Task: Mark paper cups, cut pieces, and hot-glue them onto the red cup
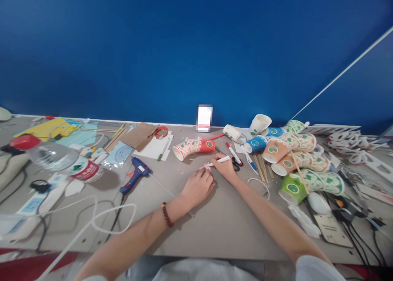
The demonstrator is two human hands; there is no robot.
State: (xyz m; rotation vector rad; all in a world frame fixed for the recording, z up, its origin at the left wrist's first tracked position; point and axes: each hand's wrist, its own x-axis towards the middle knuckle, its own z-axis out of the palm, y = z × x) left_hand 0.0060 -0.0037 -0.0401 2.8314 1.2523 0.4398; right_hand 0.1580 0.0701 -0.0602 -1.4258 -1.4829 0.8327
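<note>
My right hand is closed around a white marker, its tip pointing left. That tip meets a small pinkish-white piece, possibly paper, at the fingers of my left hand. My left hand lies low on the table with its fingers curled onto this piece; its exact shape is mostly hidden. Just beyond the hands, a red-and-white stack of paper cups lies on its side. Black-handled scissors and a red-capped marker rest to the right of my right hand.
A blue glue gun, a water bottle and a power strip occupy the left. Several paper cup stacks, wooden sticks and cables crowd the right. A phone stands against the blue wall.
</note>
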